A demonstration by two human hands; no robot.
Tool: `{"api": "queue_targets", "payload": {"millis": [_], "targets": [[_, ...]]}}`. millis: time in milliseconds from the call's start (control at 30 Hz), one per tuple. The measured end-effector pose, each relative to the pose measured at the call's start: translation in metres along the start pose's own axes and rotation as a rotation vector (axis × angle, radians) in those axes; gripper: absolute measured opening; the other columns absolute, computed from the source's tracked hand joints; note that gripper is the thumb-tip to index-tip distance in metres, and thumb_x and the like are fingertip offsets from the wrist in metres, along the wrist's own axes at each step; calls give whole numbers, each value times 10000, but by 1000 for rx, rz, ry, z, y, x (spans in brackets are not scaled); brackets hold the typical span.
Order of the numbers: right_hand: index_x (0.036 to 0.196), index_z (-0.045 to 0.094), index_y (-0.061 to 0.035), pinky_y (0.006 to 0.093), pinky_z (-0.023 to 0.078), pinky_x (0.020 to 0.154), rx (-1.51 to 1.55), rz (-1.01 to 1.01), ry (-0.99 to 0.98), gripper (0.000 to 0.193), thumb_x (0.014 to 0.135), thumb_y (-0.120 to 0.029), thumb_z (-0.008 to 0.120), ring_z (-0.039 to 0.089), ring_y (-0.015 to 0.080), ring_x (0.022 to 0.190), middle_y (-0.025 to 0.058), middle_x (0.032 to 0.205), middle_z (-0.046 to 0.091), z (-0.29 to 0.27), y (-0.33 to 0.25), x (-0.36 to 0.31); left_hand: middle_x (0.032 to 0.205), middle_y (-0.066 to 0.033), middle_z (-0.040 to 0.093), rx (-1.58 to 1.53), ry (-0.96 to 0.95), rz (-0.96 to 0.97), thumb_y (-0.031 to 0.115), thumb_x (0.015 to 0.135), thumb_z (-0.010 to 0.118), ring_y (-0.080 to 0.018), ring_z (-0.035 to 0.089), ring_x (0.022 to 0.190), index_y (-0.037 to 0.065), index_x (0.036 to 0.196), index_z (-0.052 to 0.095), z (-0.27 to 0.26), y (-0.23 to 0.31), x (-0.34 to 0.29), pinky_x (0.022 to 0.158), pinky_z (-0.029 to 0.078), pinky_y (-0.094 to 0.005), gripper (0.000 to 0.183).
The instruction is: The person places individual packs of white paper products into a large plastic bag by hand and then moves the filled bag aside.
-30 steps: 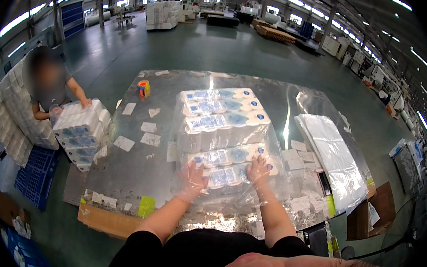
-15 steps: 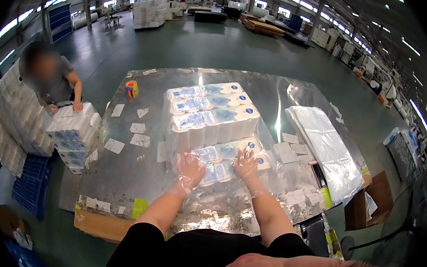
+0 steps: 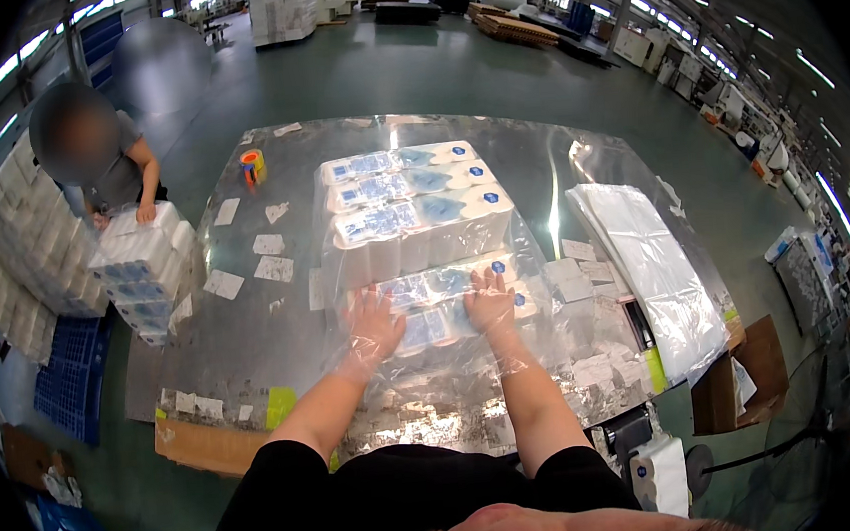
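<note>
Plastic-wrapped roll pack (image 3: 443, 304), left hand (image 3: 375, 321), right hand (image 3: 490, 302) still flat, grip wide.

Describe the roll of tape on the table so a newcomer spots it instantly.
Start at the large shiny metal table. Go to its far left corner, beyond the scattered white paper labels. The small orange tape roll stands there, the only brightly coloured round thing among white packs and labels.

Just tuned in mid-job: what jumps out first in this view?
At centre, the left hand and right hand press flat on a wrapped pack of paper rolls inside a clear plastic bag on the shiny metal table. Behind it lie three more packs. At the left edge, another person handles a stack of packs.
</note>
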State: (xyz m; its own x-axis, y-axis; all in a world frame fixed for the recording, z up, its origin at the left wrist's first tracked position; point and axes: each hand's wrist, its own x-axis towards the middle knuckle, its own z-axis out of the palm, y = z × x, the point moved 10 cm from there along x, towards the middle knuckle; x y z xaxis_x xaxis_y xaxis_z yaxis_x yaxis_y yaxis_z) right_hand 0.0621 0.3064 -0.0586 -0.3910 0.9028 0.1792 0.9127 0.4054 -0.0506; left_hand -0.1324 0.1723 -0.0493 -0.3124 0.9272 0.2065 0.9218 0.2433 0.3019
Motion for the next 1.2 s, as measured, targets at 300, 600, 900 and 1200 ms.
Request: {"api": "queue_targets", "payload": {"millis": [300,600,900,1200], "targets": [[1333,387,-161,542,277,999,3,59,-24,538,850,-397,412,297,321,1298,138,1418,299,2,-4,1,1459,-98,207,19,-128,-76,435,843,439,-275,95,1367,131,1371,323,-5,-9,2,1080,139,-487,620],[1214,536,-93,500,365,885,-38,18,248,486,792,-328,478,446,352,1176,208,1288,458,-5,-21,-14,1464,-63,209,91,-101,-45,445,867,380,-254,147,1356,148,1377,312,2,-18,15,1077,155,-465,594],[1048,608,-39,462,420,833,22,-49,308,410,734,-288,524,524,330,1053,184,1100,565,-22,-29,-10,1452,-63,240,214,-101,-48,420,888,341,-253,205,1338,155,1377,304,7,-14,18,1052,170,-519,558],[829,623,-8,401,471,744,189,-98,346,216,691,-162,558,580,323,831,171,882,590,-27,-24,-11,1379,-130,354,-9,63,-59,351,822,466,-290,274,1303,92,1279,452,8,-17,18,1027,224,-517,525]]}}
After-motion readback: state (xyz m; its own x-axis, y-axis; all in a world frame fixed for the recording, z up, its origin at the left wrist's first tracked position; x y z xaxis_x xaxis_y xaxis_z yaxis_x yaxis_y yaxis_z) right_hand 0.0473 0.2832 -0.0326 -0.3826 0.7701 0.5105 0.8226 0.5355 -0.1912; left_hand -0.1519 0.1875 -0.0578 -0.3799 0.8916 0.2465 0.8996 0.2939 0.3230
